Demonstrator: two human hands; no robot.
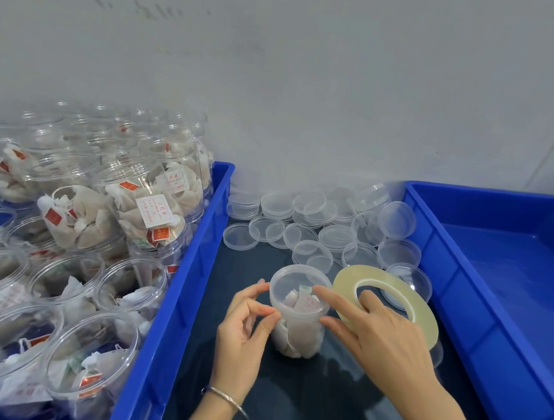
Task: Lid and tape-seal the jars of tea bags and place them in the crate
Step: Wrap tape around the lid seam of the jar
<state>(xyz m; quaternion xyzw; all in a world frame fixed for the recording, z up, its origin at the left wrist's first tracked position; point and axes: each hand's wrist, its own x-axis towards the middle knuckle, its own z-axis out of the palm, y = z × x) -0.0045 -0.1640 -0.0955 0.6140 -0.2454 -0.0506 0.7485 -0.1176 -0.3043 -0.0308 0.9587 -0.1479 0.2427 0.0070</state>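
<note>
Between the two blue crates, on the dark table (253, 392), my left hand (245, 327) pinches the tape end against the lidded jar (298, 312) while my right hand (378, 339) holds the tape roll (396, 287) close for sealing.

My left hand (246, 321) pinches side of lidded jar (298, 309) on dark mat (285, 408). My right hand (381, 336) grips jar's other side, tape roll (386, 301) looped over fingers. Loose lids (304, 225) behind. Open jars fill left crate (174, 301); right crate (496, 296) beside tape.
</note>
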